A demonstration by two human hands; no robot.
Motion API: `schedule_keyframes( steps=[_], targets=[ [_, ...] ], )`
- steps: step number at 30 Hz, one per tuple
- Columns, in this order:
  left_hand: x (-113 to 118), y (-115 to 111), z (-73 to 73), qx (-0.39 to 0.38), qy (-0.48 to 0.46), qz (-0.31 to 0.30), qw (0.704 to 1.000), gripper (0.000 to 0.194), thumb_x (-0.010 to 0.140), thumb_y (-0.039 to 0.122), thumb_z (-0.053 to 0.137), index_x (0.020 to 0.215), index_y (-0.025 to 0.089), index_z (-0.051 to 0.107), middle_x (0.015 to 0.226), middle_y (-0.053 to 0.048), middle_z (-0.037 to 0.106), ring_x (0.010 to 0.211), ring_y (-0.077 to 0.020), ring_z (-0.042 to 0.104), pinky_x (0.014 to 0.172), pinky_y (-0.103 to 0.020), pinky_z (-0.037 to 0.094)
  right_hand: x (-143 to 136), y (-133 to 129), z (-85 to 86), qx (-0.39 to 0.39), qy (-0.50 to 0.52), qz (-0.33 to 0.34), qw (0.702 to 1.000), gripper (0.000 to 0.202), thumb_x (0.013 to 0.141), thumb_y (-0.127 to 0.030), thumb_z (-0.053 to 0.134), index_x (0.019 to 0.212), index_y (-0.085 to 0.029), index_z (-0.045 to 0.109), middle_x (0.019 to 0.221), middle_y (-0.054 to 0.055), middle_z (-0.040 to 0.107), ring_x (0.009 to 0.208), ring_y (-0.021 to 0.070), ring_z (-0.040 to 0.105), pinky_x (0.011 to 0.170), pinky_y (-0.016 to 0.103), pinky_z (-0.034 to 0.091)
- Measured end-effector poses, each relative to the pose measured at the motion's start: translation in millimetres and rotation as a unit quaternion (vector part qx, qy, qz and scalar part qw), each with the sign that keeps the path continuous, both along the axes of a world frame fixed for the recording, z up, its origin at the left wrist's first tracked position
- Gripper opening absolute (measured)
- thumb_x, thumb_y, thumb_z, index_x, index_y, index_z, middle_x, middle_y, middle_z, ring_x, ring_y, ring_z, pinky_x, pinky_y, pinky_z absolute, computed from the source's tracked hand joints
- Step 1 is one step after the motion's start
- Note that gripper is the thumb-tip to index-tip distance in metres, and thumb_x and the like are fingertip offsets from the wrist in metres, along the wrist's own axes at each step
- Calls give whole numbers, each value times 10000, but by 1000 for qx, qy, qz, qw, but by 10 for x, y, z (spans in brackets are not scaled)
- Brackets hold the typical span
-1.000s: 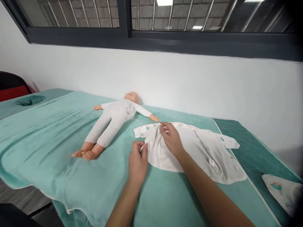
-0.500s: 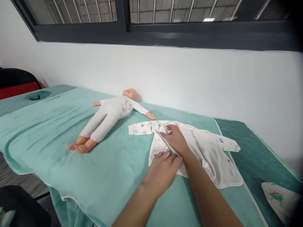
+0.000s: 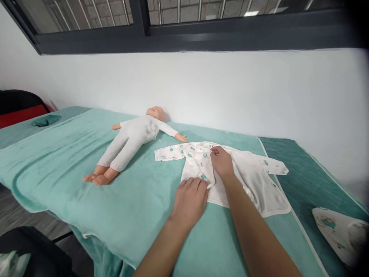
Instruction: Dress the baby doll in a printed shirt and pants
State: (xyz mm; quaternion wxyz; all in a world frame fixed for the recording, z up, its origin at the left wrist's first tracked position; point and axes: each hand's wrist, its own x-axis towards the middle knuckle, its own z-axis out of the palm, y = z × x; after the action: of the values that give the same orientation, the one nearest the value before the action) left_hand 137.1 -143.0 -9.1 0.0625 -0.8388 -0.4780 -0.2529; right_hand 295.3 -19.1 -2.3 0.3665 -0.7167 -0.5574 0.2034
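Note:
A white baby shirt (image 3: 198, 156) with small green and red prints lies spread on the green sheet, its right front panel folded open so the plain inside shows. My left hand (image 3: 190, 198) grips the lower front edge of the left panel, fingers closed on the cloth. Farther up, near the neckline, my right hand (image 3: 221, 161) pinches the same panel's edge between thumb and fingers. Beyond the left sleeve a baby doll (image 3: 135, 132) in a white cloth body lies on its back, one hand close to the shirt.
The green sheet (image 3: 129, 215) covers a bed against a white wall, below a dark window frame (image 3: 230, 32). Another printed white cloth (image 3: 337, 231) lies at the right. A black chair (image 3: 37, 246) stands at the lower left; a face hole (image 3: 46, 120) shows in the bed's far left.
My right hand has moved right and slightly up with the panel's edge. The left panel now lies flatter, showing more of its print. My left hand has shifted slightly left.

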Motion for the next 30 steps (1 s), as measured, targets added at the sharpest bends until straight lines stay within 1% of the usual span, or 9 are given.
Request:
schedule_keyframes(
  steps=[6,10,14,17,19,22,24,26,30],
  targets=[
    [-36,-11,-16,16,-22,-59,998,181,999,252,449,939,202,612,840,-20,619,764,-182,574,663,-331,445,118,-13,33,-44,-8,-61,997,279,835,-245,461,1070,-238,611,1003,39,706,887,227,630,737,308,425],
    [-34,-8,-23,-6,-19,-65,998,172,994,289,467,966,217,621,854,-16,620,803,-193,588,685,-339,454,128,-11,13,-69,-34,-46,996,230,835,-303,527,1037,-252,625,1043,47,694,953,271,608,797,359,400],
    [-25,-4,-43,-25,-40,-57,997,189,994,285,457,962,217,631,850,-19,631,789,-192,593,688,-334,445,121,2,-9,-61,-18,-26,998,212,768,-376,652,914,-227,616,903,49,661,902,275,590,816,384,396],
    [-57,10,-25,-45,-135,-30,989,204,999,282,448,974,211,637,853,-20,648,770,-174,596,676,-309,427,99,18,9,-41,23,-19,999,184,773,-380,637,791,-212,563,802,31,622,825,236,581,775,353,420],
    [-106,26,7,-79,-257,32,963,209,1000,308,453,967,210,635,828,-12,644,744,-158,586,669,-290,421,40,35,28,-21,62,5,998,261,845,-477,553,820,-217,555,824,18,634,807,202,592,731,310,454],
    [-199,51,45,-115,-448,181,868,186,986,334,468,989,208,606,828,-3,622,714,-147,561,652,-274,428,-121,62,21,33,194,117,974,383,907,-572,440,964,-226,595,1032,29,683,932,187,637,773,288,513],
    [-249,59,36,-108,-512,249,815,165,951,291,503,1074,208,575,909,-12,615,752,-150,561,673,-278,445,-240,67,-17,68,229,190,952,380,893,-541,498,1053,-222,630,1177,50,673,1083,209,625,907,331,511],
    [-283,53,0,-85,-525,276,801,222,908,228,527,1128,208,550,990,-26,597,827,-161,566,724,-293,461,-338,51,-67,80,179,235,952,381,884,-479,548,1143,-218,646,1280,64,643,1199,224,582,1046,373,449],
    [-327,14,-74,-49,-511,286,809,267,872,144,489,1127,207,541,1011,-41,553,902,-179,556,782,-320,472,-446,-29,-127,71,-2,307,949,471,953,-423,483,1361,-202,565,1514,74,465,1411,207,404,1204,375,275]
  ],
)
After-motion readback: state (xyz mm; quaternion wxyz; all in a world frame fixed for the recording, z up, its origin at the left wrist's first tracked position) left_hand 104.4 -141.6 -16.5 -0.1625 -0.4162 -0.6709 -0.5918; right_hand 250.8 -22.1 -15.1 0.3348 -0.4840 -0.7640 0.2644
